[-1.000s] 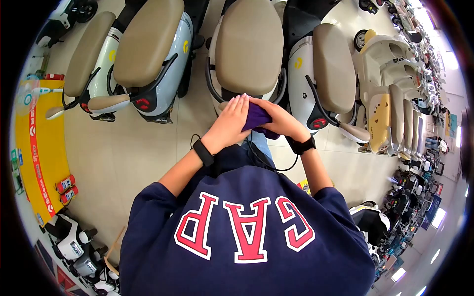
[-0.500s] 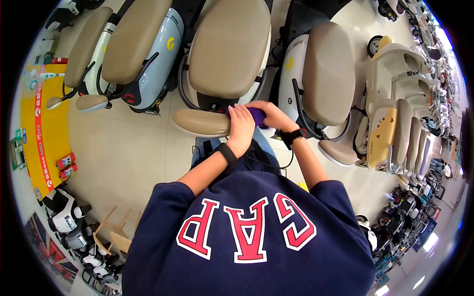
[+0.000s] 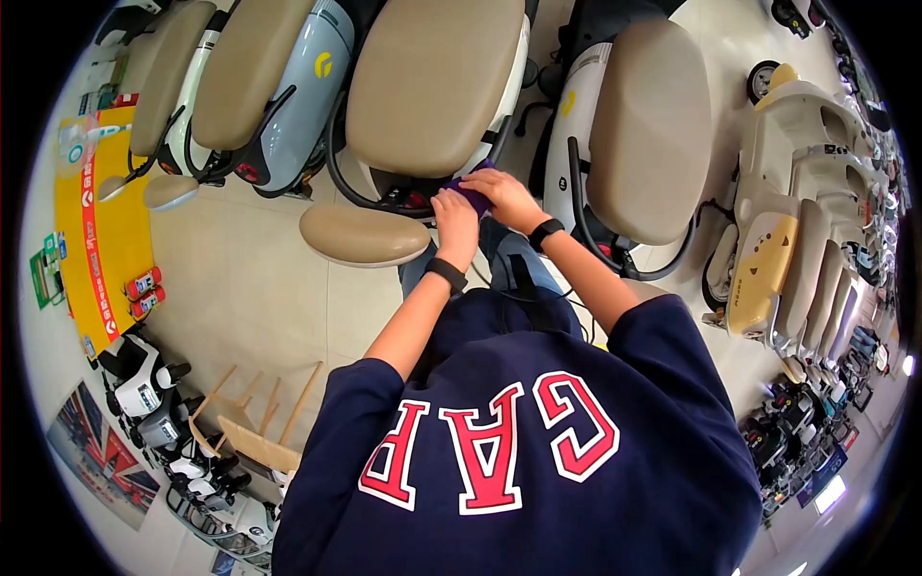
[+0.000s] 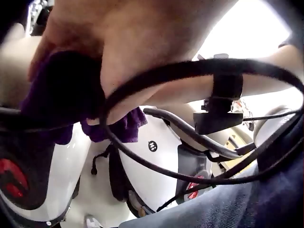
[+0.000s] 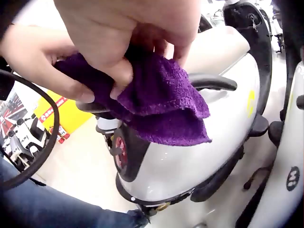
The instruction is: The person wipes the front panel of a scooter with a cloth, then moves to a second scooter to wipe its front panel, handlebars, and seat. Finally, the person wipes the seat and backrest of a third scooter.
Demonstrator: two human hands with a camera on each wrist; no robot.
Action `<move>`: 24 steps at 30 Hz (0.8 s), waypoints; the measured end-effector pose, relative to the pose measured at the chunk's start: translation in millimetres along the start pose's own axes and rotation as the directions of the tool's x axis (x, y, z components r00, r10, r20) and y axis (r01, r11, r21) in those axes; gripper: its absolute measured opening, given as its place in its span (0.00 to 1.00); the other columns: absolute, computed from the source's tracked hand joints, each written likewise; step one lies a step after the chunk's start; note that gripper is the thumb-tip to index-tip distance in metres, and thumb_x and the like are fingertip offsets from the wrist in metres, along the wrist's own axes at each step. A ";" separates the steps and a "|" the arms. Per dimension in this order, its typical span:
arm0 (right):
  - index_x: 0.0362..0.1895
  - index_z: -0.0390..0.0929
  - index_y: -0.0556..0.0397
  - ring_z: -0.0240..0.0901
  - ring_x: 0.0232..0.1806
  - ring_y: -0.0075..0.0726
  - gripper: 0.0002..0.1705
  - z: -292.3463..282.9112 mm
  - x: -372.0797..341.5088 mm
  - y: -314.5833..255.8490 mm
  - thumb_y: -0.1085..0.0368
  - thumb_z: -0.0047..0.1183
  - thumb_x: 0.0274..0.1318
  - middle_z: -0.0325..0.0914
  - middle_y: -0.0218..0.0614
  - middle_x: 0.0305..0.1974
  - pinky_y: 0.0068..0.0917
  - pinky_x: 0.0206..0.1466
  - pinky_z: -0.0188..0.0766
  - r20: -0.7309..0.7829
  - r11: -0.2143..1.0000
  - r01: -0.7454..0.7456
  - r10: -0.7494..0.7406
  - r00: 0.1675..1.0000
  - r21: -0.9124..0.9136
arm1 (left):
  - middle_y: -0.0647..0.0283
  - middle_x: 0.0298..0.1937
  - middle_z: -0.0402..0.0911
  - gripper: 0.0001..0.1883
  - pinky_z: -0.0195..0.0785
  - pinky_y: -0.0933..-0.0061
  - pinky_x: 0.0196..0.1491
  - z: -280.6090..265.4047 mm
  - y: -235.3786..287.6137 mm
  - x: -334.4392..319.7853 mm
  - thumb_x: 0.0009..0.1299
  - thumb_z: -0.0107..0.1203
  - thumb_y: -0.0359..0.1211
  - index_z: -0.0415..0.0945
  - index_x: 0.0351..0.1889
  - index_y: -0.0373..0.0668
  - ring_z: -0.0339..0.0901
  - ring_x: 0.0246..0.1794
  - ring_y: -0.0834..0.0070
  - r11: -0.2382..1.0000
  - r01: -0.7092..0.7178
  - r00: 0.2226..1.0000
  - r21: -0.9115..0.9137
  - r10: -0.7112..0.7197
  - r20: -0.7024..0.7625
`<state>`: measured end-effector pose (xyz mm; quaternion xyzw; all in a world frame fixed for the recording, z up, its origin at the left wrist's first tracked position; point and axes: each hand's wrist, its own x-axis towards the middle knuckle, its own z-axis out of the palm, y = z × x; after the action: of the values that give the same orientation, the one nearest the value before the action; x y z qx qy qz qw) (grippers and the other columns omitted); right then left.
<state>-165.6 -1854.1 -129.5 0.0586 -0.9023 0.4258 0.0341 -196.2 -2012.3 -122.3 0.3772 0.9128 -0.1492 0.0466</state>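
Both hands hold a purple cloth (image 3: 477,197) at the rear of a white scooter with a tan seat (image 3: 427,86). My left hand (image 3: 455,227) grips the cloth's left part, beside the scooter's black grab rail (image 3: 338,173). On the right, my right hand (image 3: 506,200) pinches the cloth between thumb and fingers. In the right wrist view, the folded cloth (image 5: 166,102) hangs over the rail (image 5: 216,81), with a loose corner above the white body panel (image 5: 190,156). Palm and fingers partly hide the cloth in the left wrist view.
A tan backrest pad (image 3: 365,235) juts out left of the hands. Another scooter with a tan seat (image 3: 648,134) stands close on the right, and a blue-grey one (image 3: 305,96) on the left. A black cable (image 4: 142,166) loops near the left wrist. Wooden chair (image 3: 254,442) behind left.
Both hands have slid rightward with the cloth, off the backrest pad, which now shows fully to their left. The head view has shifted and turned a little.
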 end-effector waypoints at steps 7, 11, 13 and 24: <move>0.58 0.82 0.52 0.73 0.64 0.52 0.39 -49.0 12.4 63.0 0.85 0.51 0.35 0.79 0.44 0.62 0.39 0.69 0.71 0.005 0.997 -0.079 0.079 0.997 -0.019 | 0.34 0.63 0.72 0.45 0.58 0.54 0.70 5.4 40.6 62.7 0.57 0.70 0.37 0.62 0.66 0.16 0.71 0.61 0.49 0.929 -0.034 0.993 -0.370 -0.011 -0.117; 0.60 0.80 0.54 0.72 0.66 0.53 0.40 -56.1 23.4 88.7 0.87 0.50 0.35 0.77 0.47 0.63 0.40 0.71 0.68 -0.015 0.988 -0.151 0.151 0.988 0.012 | 0.38 0.62 0.76 0.31 0.58 0.56 0.69 -4.4 62.2 104.2 0.69 0.54 0.36 0.68 0.65 0.20 0.73 0.60 0.55 0.999 0.015 0.996 -0.029 -0.018 -0.089; 0.63 0.78 0.53 0.70 0.69 0.52 0.37 -48.5 26.3 103.6 0.84 0.53 0.43 0.77 0.44 0.64 0.40 0.73 0.66 -0.023 0.987 -0.160 0.160 0.987 0.009 | 0.42 0.61 0.78 0.28 0.58 0.55 0.68 -6.4 69.8 115.6 0.71 0.49 0.34 0.71 0.64 0.22 0.73 0.63 0.55 0.997 0.036 0.998 0.067 -0.033 -0.047; 0.67 0.70 0.62 0.60 0.74 0.63 0.45 -13.0 13.5 40.0 0.82 0.59 0.36 0.69 0.53 0.69 0.47 0.78 0.57 0.108 0.977 -0.057 0.080 0.991 -0.205 | 0.41 0.66 0.73 0.27 0.61 0.58 0.72 19.8 27.5 42.3 0.71 0.47 0.27 0.64 0.67 0.21 0.70 0.67 0.55 0.947 0.031 0.995 -0.319 -0.059 -0.079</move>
<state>-184.2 -1819.8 -150.3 0.0481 -0.9426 0.3293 -0.0270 -207.6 -1971.4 -156.1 0.3501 0.9344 0.0152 0.0632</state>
